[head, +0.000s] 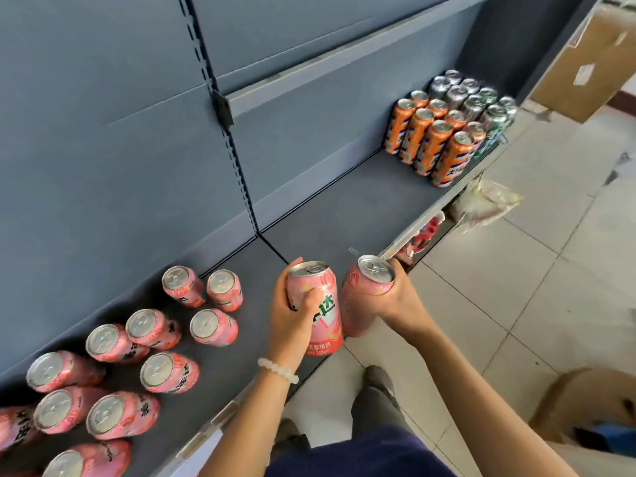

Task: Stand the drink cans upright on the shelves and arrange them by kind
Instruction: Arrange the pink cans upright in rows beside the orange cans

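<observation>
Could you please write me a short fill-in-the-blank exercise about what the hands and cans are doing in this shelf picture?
1. The left hand and the right hand each hold one ____ can.
2. The orange cans stand on the shelf beside a group of ____ cans.
3. A white bead bracelet sits on the ____ wrist.

Missing words: pink; silver; left

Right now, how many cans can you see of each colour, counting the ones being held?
Pink cans: 13 (11 on the shelf, 1 in the left hand, 1 in the right hand)
Orange cans: 8
Silver cans: 8, rather blurred
Total: 29
</observation>
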